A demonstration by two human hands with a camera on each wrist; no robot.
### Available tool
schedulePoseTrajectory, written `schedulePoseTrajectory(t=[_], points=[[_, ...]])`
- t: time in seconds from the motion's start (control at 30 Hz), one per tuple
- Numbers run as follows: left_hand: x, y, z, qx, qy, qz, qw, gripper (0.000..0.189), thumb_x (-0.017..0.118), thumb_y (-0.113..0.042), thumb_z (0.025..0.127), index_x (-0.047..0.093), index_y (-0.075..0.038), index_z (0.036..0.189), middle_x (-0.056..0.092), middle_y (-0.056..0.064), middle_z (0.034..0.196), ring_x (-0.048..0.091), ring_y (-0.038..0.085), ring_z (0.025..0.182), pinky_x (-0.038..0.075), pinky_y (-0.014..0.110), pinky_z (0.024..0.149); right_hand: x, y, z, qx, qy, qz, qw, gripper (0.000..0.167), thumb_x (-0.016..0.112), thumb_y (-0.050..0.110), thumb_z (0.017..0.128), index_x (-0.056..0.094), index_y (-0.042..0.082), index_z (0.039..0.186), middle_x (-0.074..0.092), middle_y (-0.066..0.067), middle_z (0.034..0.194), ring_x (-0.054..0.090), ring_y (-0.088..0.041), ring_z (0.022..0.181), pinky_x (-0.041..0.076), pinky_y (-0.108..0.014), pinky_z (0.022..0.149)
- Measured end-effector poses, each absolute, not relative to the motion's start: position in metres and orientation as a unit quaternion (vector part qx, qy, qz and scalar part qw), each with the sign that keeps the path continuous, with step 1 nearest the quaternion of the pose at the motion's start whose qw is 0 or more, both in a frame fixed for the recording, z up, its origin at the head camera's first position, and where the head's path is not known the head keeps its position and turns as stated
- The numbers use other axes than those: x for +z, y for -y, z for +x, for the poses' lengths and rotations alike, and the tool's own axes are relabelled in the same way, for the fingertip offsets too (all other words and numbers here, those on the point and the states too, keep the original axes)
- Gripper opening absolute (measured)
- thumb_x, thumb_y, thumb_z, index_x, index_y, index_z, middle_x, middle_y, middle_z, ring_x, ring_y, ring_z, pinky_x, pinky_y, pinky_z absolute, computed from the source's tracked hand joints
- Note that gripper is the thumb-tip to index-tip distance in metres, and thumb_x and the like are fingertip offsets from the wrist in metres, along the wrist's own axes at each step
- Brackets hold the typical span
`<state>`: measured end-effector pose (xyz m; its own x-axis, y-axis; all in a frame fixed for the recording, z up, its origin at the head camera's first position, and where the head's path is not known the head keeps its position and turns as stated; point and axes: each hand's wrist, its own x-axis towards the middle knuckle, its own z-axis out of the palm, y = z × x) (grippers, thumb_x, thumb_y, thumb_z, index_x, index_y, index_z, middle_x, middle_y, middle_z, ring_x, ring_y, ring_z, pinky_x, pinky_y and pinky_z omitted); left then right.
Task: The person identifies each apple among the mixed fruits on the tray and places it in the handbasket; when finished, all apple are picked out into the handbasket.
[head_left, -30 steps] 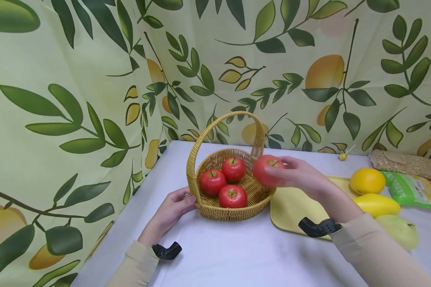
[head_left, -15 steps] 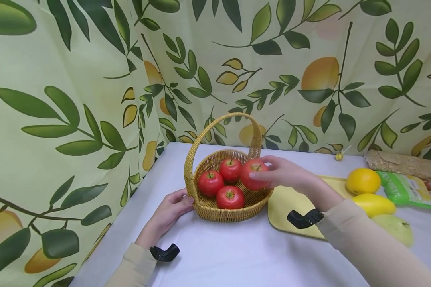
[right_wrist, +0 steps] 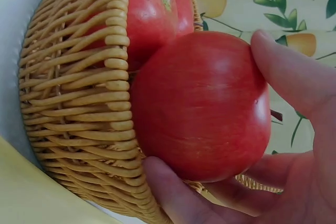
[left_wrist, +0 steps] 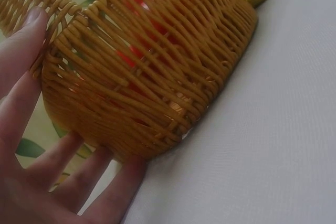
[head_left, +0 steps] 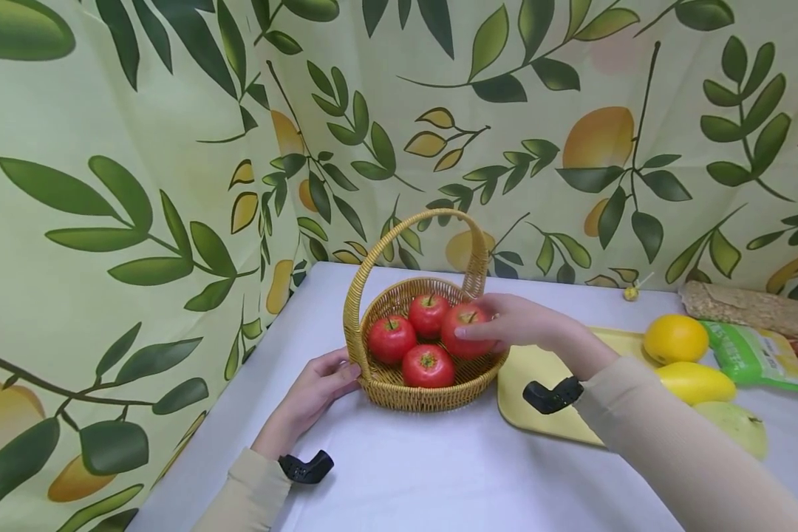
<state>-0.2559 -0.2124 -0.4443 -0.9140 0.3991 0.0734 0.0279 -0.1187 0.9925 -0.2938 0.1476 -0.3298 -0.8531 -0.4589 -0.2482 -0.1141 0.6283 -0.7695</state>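
Observation:
My right hand point(head_left: 525, 323) grips a red apple point(right_wrist: 202, 106) with thumb and fingers, low over the right side of the wicker basket point(head_left: 432, 397). In the right wrist view the apple's side overlaps the basket's rim, and one fingertip sits close to the wicker. Inside the basket rest three more red apples, a left one point(head_left: 391, 339), a back one point(head_left: 428, 316) and a front one point(head_left: 428, 366). My left hand point(head_left: 322, 384) holds the basket's left side, its thumb at the base of the arched handle point(head_left: 354, 303) and its other fingers against the woven wall.
Right of the basket lies a yellow tray point(head_left: 539, 399). Beyond it are an orange point(head_left: 675, 338), a yellow mango point(head_left: 698, 382), a pale green pear-like fruit point(head_left: 734, 427) and a green packet point(head_left: 741, 355). A leaf-print cloth point(head_left: 539, 214) hangs close behind the table.
My right hand has carried its apple leftward and down into the basket, beside the other apples. My left hand has stayed at the basket's left side.

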Motion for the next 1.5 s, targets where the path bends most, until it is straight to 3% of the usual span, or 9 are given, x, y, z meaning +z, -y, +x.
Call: schedulePoseTrajectory(t=[0.2,0.37,0.57,0.87,1.23,1.5], points=[[-0.448,0.213,-0.258,0.735,-0.645,0.170,0.127,0.043,0.067,-0.010,0.100,0.056,0.016,0.132,0.054,0.028,0.138,0.065,0.021,0.114,0.055,0.042,0.100,-0.328,-0.146,-0.300,-0.364,-0.884,-0.188,0.226,0.082,0.074,0.047,0.093,0.042,-0.002,0.149,0.058,-0.015,0.134,0.062,-0.030,0.115,0.059,-0.043,0.091],[-0.447,0.213,-0.258,0.735,-0.643,0.172,0.125,0.040,0.067,-0.009,0.100,0.058,0.014,0.131,0.054,0.028,0.138,0.065,0.023,0.115,0.055,0.042,0.099,-0.327,-0.145,-0.304,-0.347,-0.888,-0.192,0.231,0.085,0.074,0.045,0.093,0.036,-0.002,0.152,0.055,-0.017,0.137,0.066,-0.028,0.108,0.060,-0.042,0.088],[-0.445,0.212,-0.257,0.734,-0.644,0.175,0.125,0.040,0.067,-0.010,0.100,0.058,0.013,0.132,0.054,0.028,0.138,0.064,0.023,0.116,0.055,0.042,0.100,-0.329,-0.142,-0.310,-0.352,-0.884,-0.183,0.246,0.079,0.076,0.039,0.093,0.039,-0.004,0.148,0.057,-0.018,0.131,0.070,-0.025,0.094,0.063,-0.039,0.079],[-0.445,0.213,-0.257,0.732,-0.646,0.171,0.128,0.039,0.068,-0.011,0.100,0.061,0.010,0.132,0.054,0.026,0.140,0.064,0.024,0.117,0.054,0.041,0.101,-0.330,-0.136,-0.324,-0.329,-0.883,-0.184,0.280,0.068,0.076,0.035,0.094,0.046,-0.006,0.139,0.058,-0.019,0.124,0.071,-0.026,0.086,0.064,-0.039,0.075],[-0.443,0.211,-0.257,0.727,-0.653,0.169,0.128,0.051,0.069,-0.013,0.100,0.051,0.017,0.136,0.046,0.031,0.147,0.064,0.023,0.118,0.054,0.041,0.101,-0.334,-0.130,-0.331,-0.289,-0.891,-0.162,0.311,0.055,0.077,0.030,0.093,0.051,-0.003,0.129,0.059,-0.017,0.116,0.070,-0.027,0.084,0.064,-0.040,0.074],[-0.445,0.212,-0.257,0.729,-0.653,0.166,0.123,0.046,0.068,-0.011,0.100,0.055,0.015,0.135,0.050,0.030,0.143,0.065,0.022,0.116,0.055,0.041,0.100,-0.336,-0.127,-0.331,-0.295,-0.889,-0.155,0.315,0.058,0.077,0.028,0.093,0.050,-0.002,0.134,0.058,-0.017,0.120,0.070,-0.027,0.087,0.064,-0.040,0.073]])
